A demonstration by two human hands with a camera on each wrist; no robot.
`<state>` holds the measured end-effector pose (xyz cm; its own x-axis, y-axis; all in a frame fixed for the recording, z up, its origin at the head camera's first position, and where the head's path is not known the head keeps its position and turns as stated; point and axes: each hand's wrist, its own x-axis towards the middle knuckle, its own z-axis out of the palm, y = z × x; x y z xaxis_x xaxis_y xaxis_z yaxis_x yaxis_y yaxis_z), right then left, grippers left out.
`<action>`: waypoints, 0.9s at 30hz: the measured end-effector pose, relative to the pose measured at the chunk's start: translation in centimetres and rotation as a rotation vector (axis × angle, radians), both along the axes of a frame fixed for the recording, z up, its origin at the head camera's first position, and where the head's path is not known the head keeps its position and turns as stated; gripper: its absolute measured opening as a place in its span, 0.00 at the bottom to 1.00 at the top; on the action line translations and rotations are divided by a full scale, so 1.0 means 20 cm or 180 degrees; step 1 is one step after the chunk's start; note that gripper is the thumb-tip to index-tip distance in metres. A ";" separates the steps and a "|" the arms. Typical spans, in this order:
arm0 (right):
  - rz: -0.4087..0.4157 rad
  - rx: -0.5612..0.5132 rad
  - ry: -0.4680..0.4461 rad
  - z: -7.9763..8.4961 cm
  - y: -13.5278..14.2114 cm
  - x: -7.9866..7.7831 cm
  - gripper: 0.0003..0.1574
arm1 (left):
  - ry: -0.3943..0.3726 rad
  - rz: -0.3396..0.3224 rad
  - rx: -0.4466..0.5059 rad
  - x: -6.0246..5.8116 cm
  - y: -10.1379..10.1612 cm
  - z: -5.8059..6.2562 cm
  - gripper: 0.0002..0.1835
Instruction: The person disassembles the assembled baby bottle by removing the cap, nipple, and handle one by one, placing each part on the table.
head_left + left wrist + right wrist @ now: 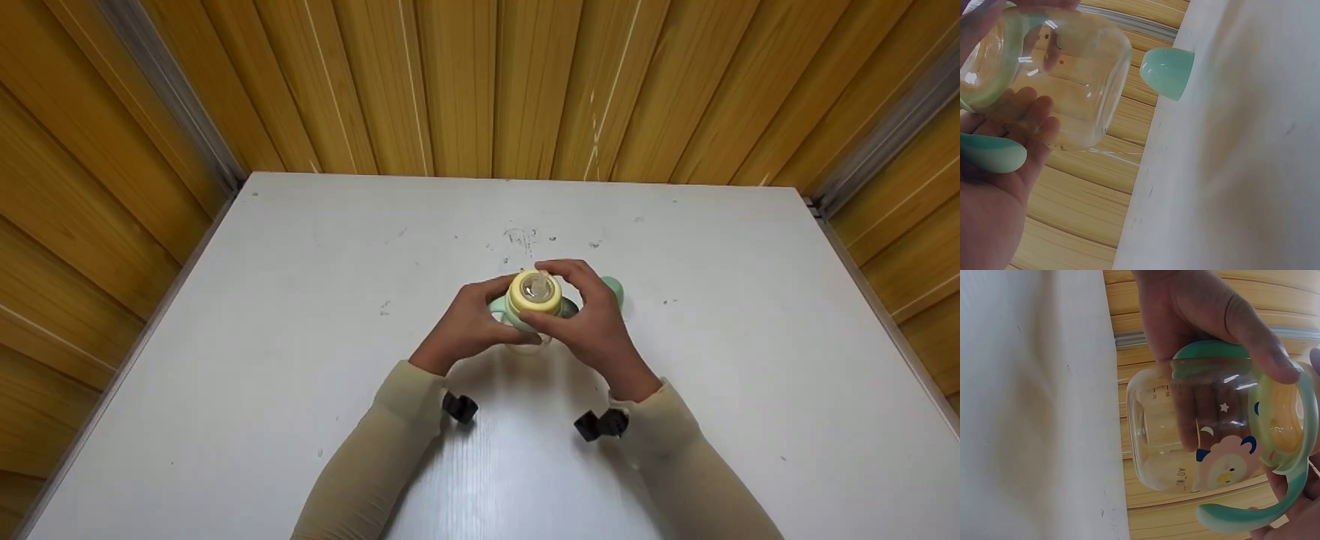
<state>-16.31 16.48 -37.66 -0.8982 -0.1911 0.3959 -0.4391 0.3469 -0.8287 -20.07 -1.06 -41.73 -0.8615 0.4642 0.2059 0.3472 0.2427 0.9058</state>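
Observation:
Both hands hold a clear baby bottle upright above the white table. It has a yellow collar with a clear teat on top, two green handles and a printed animal figure. My left hand grips it from the left, thumb in front and fingers behind the clear body. From the right, my right hand has its thumb and index finger about the collar. Its other fingers show through the bottle in the right wrist view. A green domed cap stands on the table just beyond the right hand.
The white table carries a few dark scuff marks near its far side. Wood-look panel walls rise behind and at both sides. Black camera mounts sit at the inner side of both wrists.

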 end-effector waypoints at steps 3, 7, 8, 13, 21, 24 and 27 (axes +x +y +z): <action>0.0030 0.0003 0.0024 0.00 0.00 0.00 0.33 | 0.0008 -0.0045 0.0002 0.01 -0.01 0.03 0.36; 0.0099 -0.0011 0.0058 0.00 0.00 0.00 0.34 | 0.0020 -0.0092 -0.0008 0.02 -0.01 0.04 0.35; 0.0111 -0.0012 0.0059 0.00 0.01 0.00 0.34 | 0.0025 -0.0100 -0.0015 0.02 -0.01 0.04 0.35; 0.0145 -0.0021 0.0022 0.00 0.01 0.00 0.34 | 0.0029 -0.0134 -0.0049 0.01 -0.02 0.04 0.35; 0.0248 -0.0079 0.0013 0.00 0.01 0.00 0.34 | 0.0006 -0.0227 0.0008 0.01 -0.02 0.04 0.35; 0.0305 -0.0134 -0.0006 -0.01 0.02 -0.01 0.33 | -0.0046 -0.0279 0.0072 0.01 -0.02 0.04 0.35; 0.0353 -0.0182 -0.0024 -0.01 0.02 -0.01 0.33 | -0.0078 -0.0316 0.0094 0.01 -0.03 0.04 0.34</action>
